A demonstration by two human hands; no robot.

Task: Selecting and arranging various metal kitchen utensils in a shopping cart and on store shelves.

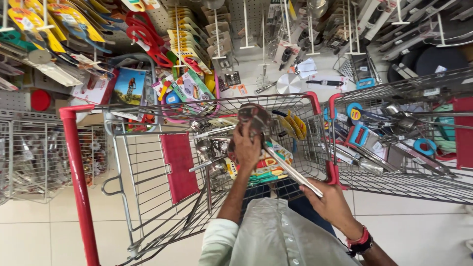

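Two hands over red cart [79, 162]. Right hand [331, 199] closed around handle end of long steel ladle [276, 148]. Left hand [246, 148] gripping ladle higher, near bowl, above cart basket. Behind: second cart [409, 143], utensil racks [207, 39].

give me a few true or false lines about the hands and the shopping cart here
1. The left hand holds a metal utensil over the cart. True.
2. The right hand is empty. False: its fingers grip long metal tongs.
3. The cart's frame is blue. False: it is red, with grey wire sides.
4. A second wire cart stands beside it, holding utensils. True.
5. The red scissors lie in the cart. False: they hang on the display wall.
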